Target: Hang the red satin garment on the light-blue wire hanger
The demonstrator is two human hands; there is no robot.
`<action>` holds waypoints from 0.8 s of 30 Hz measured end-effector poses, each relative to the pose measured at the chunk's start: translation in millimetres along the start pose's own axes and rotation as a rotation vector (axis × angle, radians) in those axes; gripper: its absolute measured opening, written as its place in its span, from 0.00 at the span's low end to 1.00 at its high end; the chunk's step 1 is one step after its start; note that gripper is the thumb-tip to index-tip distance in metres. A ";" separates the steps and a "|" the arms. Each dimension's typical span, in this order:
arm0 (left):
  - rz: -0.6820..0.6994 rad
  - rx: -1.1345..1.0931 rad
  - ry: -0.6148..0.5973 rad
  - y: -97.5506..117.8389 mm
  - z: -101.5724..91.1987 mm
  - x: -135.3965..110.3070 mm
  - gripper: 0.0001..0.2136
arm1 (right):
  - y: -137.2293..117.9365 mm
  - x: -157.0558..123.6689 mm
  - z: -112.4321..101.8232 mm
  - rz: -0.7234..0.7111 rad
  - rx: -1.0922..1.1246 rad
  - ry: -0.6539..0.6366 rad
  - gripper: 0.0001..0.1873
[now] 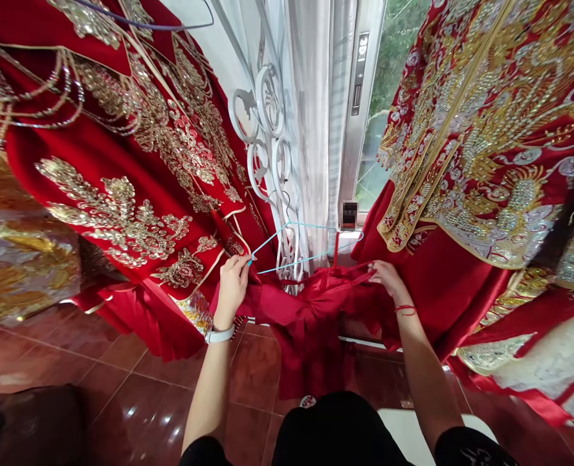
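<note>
A plain dark-red satin dress hangs down in front of me, its top edge stretched between my two hands. My left hand is closed in a pinch at the left corner of a thin light-blue hanger, where the dress's edge meets it. On the other side, my right hand pinches the upper right edge of the dress, below and apart from the hanger's right end. The hanger's hook rises beside white scroll metalwork; what it hangs from I cannot make out. A red strap stands up near the hanger's right part.
Red embroidered garments crowd the left, and a gold-beaded red jacket hangs at the right. Behind stand white scroll metalwork, a white curtain and a window frame. Reddish tiles cover the floor.
</note>
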State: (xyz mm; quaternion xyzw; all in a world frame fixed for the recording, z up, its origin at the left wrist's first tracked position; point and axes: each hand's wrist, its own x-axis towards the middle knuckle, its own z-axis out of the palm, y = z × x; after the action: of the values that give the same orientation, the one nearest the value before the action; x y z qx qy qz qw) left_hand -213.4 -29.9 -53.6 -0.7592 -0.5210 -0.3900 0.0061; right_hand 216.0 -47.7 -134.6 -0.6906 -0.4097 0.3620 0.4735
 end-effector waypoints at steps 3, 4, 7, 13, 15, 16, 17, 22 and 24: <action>0.013 -0.033 -0.030 -0.7 -2.1 -2.9 0.15 | -37.3 15.3 -18.6 -0.094 0.105 0.108 0.04; 0.017 -0.046 -0.043 -0.5 -3.1 -3.6 0.15 | -50.1 19.1 -20.3 -0.148 0.128 0.161 0.04; 0.025 -0.078 -0.050 0.3 -5.7 -5.1 0.15 | -87.8 24.1 -12.5 -0.303 0.091 0.266 0.06; 0.022 -0.094 -0.072 3.5 -4.1 -7.7 0.16 | -144.3 5.7 21.7 -0.627 -0.338 0.040 0.08; 0.006 -0.081 -0.051 4.9 -2.3 -8.7 0.16 | -152.4 -2.5 26.4 -0.652 -0.498 -0.039 0.06; 0.002 -0.071 -0.034 5.4 -1.6 -9.0 0.16 | -154.6 -5.6 27.0 -0.659 -0.552 -0.063 0.06; 0.003 -0.061 -0.018 5.7 -1.2 -9.1 0.16 | -155.9 -7.9 26.9 -0.661 -0.574 -0.078 0.06; 0.040 -0.024 -0.031 2.4 -3.3 -6.0 0.16 | -158.0 -10.3 31.3 -0.508 -0.218 -0.062 0.10; 0.043 -0.008 -0.047 -0.1 -4.6 -4.6 0.16 | -156.0 -11.6 37.9 -0.419 -0.087 -0.099 0.12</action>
State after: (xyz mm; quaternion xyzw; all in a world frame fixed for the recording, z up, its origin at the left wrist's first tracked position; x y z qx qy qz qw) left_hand -216.9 -35.4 -53.2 -0.7792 -0.5029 -0.3742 -0.0008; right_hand 142.9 -11.0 3.9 -0.5916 -0.5823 0.2708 0.4874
